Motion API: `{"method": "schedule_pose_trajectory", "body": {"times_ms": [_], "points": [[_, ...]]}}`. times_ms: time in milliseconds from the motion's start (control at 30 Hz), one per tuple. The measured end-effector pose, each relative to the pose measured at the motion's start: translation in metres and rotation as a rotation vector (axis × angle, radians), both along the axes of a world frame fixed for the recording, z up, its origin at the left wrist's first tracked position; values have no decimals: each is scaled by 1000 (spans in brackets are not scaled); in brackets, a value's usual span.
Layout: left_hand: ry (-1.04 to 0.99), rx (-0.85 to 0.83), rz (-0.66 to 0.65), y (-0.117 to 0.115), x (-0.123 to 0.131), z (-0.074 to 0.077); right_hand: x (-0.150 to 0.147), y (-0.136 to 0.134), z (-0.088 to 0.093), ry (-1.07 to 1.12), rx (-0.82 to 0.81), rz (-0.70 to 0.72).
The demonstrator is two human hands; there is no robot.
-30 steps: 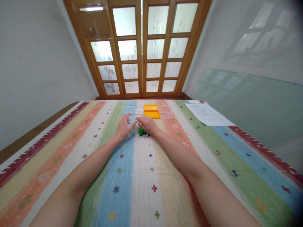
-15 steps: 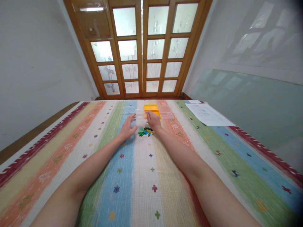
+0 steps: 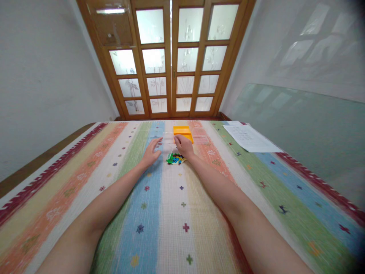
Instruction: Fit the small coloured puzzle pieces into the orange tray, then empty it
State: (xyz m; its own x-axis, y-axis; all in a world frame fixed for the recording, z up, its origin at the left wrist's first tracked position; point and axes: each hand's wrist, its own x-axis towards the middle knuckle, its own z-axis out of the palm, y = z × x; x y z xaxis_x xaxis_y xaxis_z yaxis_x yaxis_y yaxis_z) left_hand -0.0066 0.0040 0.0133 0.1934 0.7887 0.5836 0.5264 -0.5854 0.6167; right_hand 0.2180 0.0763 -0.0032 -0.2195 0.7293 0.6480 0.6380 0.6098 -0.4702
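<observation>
My left hand [image 3: 151,152] is over the blue stripe with its fingers stretched forward and the thumb apart, and no object shows in it. It is beside a clear plastic tray [image 3: 156,132]. My right hand [image 3: 184,146] has its fingers drawn together in a pinch in front of an orange tray [image 3: 182,129], partly covering it. Whatever those fingertips hold, if anything, is too small to make out. Just below and between the hands lies a pile of small green, blue, yellow and dark plastic pieces [image 3: 175,159].
Another clear tray [image 3: 201,134] stands right of the orange one. Printed paper sheets [image 3: 251,137] lie at the far right of the table. A striped cloth [image 3: 171,220] covers the table. Wooden glazed doors [image 3: 172,57] are behind it, with walls on both sides.
My left hand has shifted slightly left, away from the pile. My right hand remains in nearly the same place, still pinched, with its fingertips slightly lower.
</observation>
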Motion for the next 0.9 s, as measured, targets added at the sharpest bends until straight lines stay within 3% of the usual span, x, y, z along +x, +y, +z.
{"method": "schedule_pose_trajectory", "body": {"times_ms": [200, 900], "points": [[64, 66, -52, -9, 8, 3, 3, 4, -2, 49, 30, -30], [342, 261, 54, -15, 8, 2, 2, -2, 4, 61, 46, -33]]}}
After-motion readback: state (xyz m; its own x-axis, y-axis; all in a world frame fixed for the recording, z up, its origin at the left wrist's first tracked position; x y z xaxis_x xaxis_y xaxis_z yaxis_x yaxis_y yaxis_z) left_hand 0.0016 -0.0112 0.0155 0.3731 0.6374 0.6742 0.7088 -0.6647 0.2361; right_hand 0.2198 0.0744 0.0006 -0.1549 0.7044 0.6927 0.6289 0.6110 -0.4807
